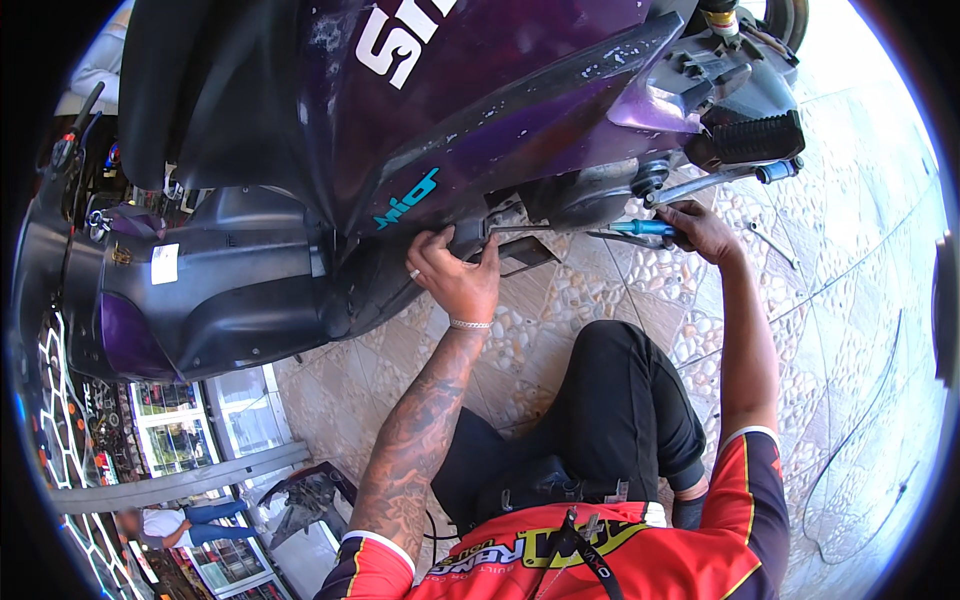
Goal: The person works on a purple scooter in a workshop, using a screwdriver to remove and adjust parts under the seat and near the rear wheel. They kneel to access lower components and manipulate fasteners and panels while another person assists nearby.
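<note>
A purple and black scooter [480, 130] fills the upper part of the view. My right hand [702, 230] is closed around the blue handle of a screwdriver [645, 228], which lies nearly level along the scooter's underside. Its thin shaft points left toward the fingers of my left hand [457, 278]. That hand wears a ring and a bracelet, and its thumb and fingers pinch a dark plastic part [467, 240] at the scooter's lower edge. Whether the screwdriver's tip sits in a screw is too small to tell.
Above my right hand juts a metal lever [715, 183] with a blue end, below a black ribbed block [745, 140]. A wrench [776, 246] lies on the pebble-patterned tiles [560, 370]. A cable [865, 420] trails at right. At lower left a person [185, 527] stands near shelves.
</note>
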